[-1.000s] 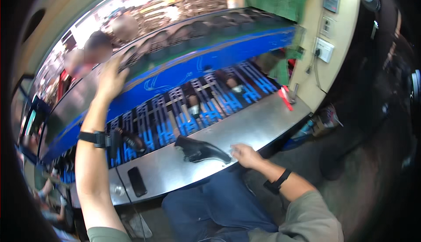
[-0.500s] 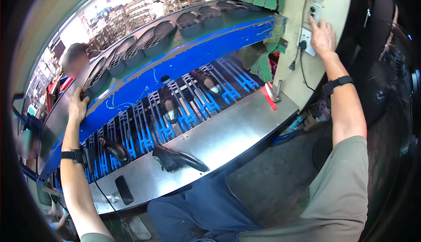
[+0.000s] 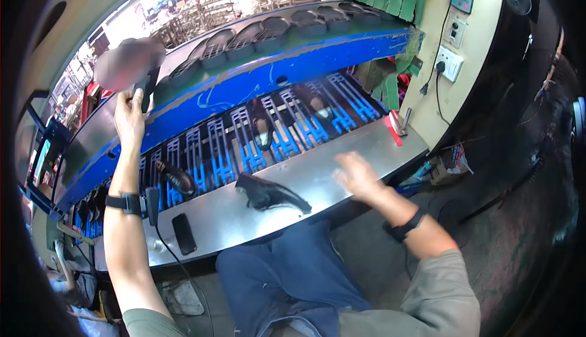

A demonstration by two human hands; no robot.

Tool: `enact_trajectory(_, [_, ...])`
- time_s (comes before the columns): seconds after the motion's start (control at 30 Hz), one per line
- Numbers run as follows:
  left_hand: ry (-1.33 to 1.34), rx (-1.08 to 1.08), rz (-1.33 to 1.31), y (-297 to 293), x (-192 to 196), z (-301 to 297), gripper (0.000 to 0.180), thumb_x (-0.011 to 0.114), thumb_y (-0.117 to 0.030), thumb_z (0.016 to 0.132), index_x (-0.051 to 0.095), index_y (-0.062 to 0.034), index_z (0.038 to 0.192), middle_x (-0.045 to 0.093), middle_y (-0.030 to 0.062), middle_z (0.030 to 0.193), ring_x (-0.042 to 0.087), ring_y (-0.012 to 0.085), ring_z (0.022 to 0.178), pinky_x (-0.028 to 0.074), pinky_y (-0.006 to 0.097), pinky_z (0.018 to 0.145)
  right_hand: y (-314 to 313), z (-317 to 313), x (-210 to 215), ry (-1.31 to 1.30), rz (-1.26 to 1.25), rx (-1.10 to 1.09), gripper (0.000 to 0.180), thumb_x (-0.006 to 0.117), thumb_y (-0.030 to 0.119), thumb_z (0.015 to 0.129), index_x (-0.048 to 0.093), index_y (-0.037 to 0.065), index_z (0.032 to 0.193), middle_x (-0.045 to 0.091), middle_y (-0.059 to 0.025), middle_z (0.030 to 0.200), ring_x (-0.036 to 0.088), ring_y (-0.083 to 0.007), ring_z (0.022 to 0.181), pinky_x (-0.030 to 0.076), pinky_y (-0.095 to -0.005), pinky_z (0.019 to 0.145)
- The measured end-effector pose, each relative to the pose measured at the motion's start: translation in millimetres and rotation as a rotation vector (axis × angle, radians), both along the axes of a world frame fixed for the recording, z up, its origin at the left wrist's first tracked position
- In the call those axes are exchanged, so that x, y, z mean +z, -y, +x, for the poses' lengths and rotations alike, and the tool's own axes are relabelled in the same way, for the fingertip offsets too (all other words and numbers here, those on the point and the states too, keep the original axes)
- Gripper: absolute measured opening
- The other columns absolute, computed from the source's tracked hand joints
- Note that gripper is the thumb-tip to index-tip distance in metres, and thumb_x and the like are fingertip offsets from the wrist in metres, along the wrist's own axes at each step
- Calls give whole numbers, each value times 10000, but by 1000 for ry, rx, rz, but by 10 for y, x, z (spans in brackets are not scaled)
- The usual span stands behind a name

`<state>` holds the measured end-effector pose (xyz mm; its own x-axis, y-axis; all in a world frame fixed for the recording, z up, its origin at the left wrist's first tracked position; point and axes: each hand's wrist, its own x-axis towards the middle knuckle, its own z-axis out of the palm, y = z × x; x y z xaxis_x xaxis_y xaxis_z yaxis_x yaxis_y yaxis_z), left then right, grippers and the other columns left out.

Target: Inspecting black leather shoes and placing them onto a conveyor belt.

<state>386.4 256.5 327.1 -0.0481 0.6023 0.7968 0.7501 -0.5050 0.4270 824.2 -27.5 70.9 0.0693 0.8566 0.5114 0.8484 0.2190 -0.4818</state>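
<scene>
My left hand [image 3: 130,119] is raised at the far left of the blue board [image 3: 244,71], its fingers closed round something dark [image 3: 150,86]. A blurred patch covers the upper part of that thing, so its kind is hidden. My right hand [image 3: 359,177], smeared by motion, hovers over the right part of the metal ledge [image 3: 372,148] with fingers apart and nothing in them. Between my hands a black leather shoe [image 3: 268,192] lies on the ledge. More dark shoes, one on the left [image 3: 176,178] and one in the middle [image 3: 261,130], rest on the blue-and-black slatted conveyor.
A black phone [image 3: 184,233] and a cable lie on the ledge's left. At its right end sits a red-and-white brush [image 3: 395,128]. Dark mesh-topped cups [image 3: 238,47] line the upper shelf. A cream panel [image 3: 427,108] carries switches and a plugged socket [image 3: 450,63].
My right hand has left the switch on the panel and come down over the ledge. My left hand has let go of the board's edge and lifted a dark thing. The view has shifted.
</scene>
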Motion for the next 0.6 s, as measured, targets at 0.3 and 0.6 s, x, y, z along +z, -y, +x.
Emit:
enact_trajectory(0.3, [-494, -716, 208, 3245, -834, -34, 202, 733, -24, 709, 545, -36, 781, 589, 127, 794, 595, 311, 643, 504, 401, 557, -206, -1252, -1005, -1, -195, -89, 675, 738, 145, 805, 412, 7, 1379, 570, -239, 1130, 590, -442, 1054, 513, -504, 884])
enact_trajectory(0.6, [-189, -668, -558, 4280, -3150, -378, 190, 780, -162, 809, 668, -62, 925, 658, 136, 926, 671, 321, 773, 538, 397, 638, 185, -1589, 1385, -50, 143, 326, 458, 833, 247, 758, 663, 30, 1124, 683, -164, 1056, 633, -330, 961, 512, -395, 878])
